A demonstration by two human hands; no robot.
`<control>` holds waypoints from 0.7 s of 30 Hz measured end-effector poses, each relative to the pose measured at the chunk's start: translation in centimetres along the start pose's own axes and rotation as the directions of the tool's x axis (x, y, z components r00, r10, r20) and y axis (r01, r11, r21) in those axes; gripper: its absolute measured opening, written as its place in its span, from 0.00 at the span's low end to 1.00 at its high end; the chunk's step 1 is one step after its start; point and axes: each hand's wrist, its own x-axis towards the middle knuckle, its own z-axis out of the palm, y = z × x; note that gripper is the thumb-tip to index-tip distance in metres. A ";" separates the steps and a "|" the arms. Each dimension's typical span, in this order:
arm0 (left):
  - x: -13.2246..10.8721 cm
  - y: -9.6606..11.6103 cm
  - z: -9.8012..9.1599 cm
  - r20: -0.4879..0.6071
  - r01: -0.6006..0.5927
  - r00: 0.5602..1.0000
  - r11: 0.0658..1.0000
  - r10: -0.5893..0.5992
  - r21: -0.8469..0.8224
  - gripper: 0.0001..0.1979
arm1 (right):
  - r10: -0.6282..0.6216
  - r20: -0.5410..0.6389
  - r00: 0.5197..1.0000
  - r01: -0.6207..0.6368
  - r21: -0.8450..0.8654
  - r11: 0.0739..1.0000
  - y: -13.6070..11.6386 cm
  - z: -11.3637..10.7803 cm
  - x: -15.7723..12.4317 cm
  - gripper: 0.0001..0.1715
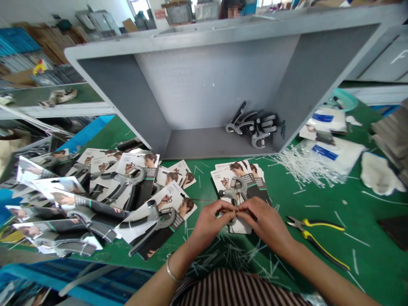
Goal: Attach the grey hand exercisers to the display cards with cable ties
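A hand grip strengthener (239,187) with a spring lies on a printed backing card (219,180), on top of a small stack of such cards. My left hand (214,217) and my right hand (263,219) meet over its handles, thumbs and forefingers pinched close together. Between the fingertips is what looks like a thin cable tie, mostly hidden by the fingers. The lower handles are partly covered by my hands. Left of my hands, another strengthener (156,221) lies on its card.
Carded strengtheners (95,212) are heaped at the left. A grey crate (204,85) on its side holds several loose strengtheners (255,127). To the right lie cutting pliers (314,233), a pile of white cable ties (302,165), plastic bags (334,155) and a white glove (381,172).
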 end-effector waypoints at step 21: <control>0.2 -0.3 0.7 -0.080 0.018 0.997 0.999 -0.014 0.049 0.04 | -0.143 0.090 0.986 0.163 -0.288 0.944 -0.2 -1.4 0.1 0.11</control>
